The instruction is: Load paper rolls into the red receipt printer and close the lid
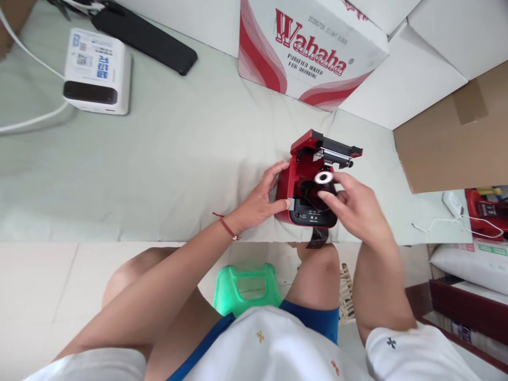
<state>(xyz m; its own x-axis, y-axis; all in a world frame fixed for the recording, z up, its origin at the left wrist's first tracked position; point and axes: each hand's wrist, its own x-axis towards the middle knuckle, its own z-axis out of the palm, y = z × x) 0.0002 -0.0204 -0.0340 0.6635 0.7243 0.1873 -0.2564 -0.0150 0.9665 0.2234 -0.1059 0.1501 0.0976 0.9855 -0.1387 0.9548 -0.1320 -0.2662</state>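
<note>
A red and black device, like a small label printer, stands near the table's front edge with its lid raised. My left hand holds the left side of its body, thumb on a grey piece at the front corner. Between the thumb and fingers of my right hand is a black roll with a white ring-shaped end, held over the open compartment. A dark strip hangs below the device's front, over the table edge. The compartment's inside is partly hidden by the roll.
A Wahaha carton and white boxes stand behind, a brown carton at the right. On the table, a white cube-shaped device with cables and a black phone-like object lie at the back left. A green stool is below.
</note>
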